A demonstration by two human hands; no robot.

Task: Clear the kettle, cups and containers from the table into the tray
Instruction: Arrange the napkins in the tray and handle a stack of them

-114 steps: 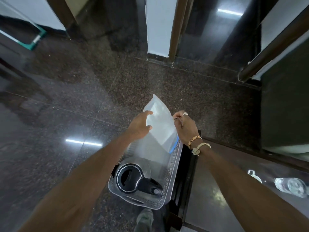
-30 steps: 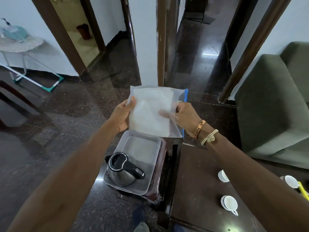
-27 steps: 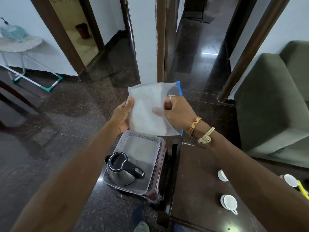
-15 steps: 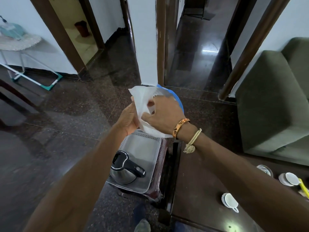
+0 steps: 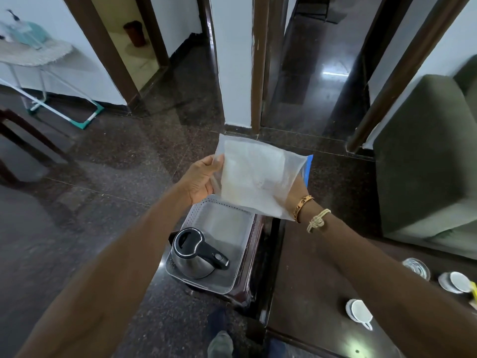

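2 hands hold 1 bag: my left hand pinches its left edge, thumb on the front. My right hand sits behind the right side, mostly hidden, so I cannot tell how its fingers close, though it seems to carry that side. I hold the bag flat and facing me, directly above the tray's far end, not touching it.

Below my grip, near me, the kettle stands upright in the tray, so that part is done. To the right, under my right forearm, 2 cups and a glass wait on the table. I judge the task barely started.

Half a second ago my right hand lay across the bag's front, bunching it; now the bag is spread flat again.
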